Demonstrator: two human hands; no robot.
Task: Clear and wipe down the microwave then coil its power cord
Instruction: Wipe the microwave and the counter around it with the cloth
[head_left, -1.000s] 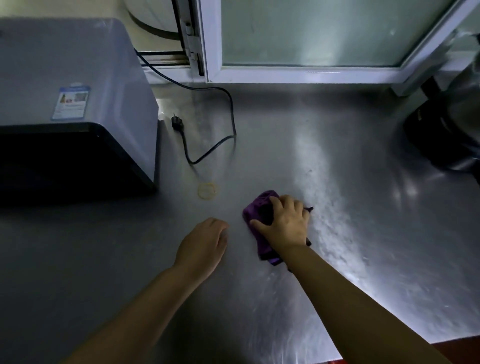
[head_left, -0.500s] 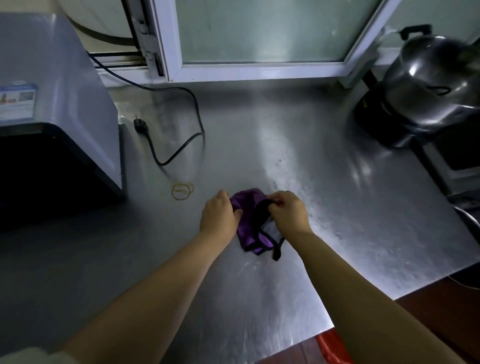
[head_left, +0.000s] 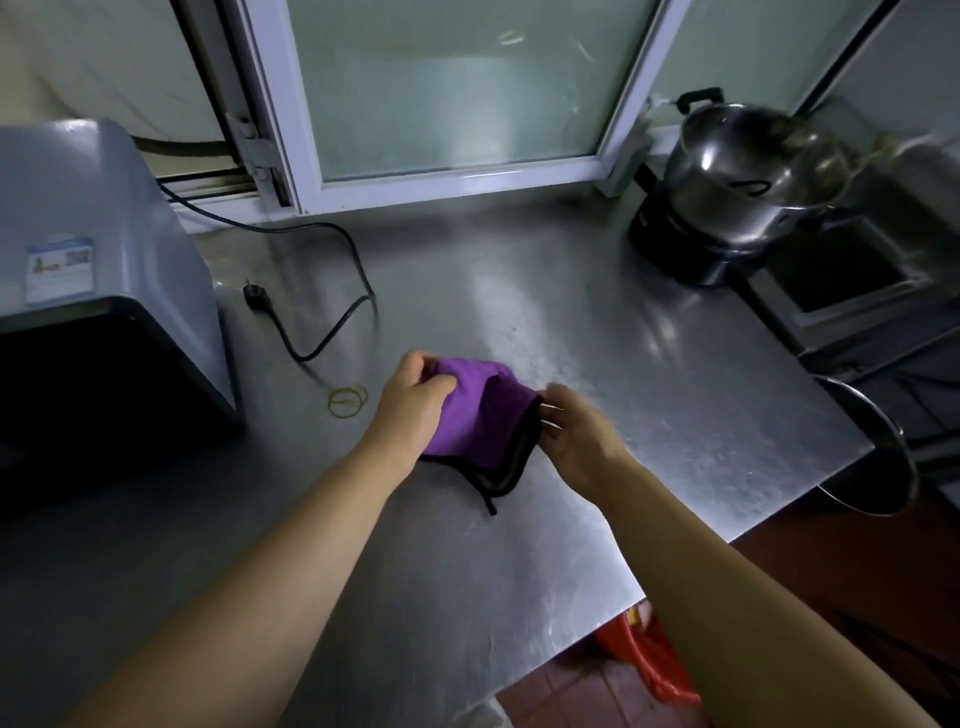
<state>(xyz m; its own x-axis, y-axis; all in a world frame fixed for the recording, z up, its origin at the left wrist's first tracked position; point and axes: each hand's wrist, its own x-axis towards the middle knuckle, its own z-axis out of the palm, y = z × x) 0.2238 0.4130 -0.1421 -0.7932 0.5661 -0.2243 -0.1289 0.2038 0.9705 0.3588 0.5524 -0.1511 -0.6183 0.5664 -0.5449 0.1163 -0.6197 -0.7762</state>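
Note:
A purple cloth (head_left: 480, 415) with a black hem is held just above the steel counter (head_left: 597, 322), bunched between both hands. My left hand (head_left: 413, 405) grips its left side with curled fingers. My right hand (head_left: 574, 436) pinches its black-edged right side; that hand is blurred. The grey microwave (head_left: 98, 270) stands at the far left. Its black power cord (head_left: 332, 291) runs from behind it, loops across the counter and ends in a loose plug (head_left: 254, 296) beside the microwave.
Yellow rubber bands (head_left: 347, 400) lie on the counter left of my hands. A steel pot (head_left: 737, 182) sits on a black cooker at the back right. A round metal basin (head_left: 878, 452) hangs off the right edge. A window frame (head_left: 441, 182) backs the counter.
My left hand came over from the counter and took hold of the cloth. Both hands lifted it and spread it wider. The view swung right, revealing the pot.

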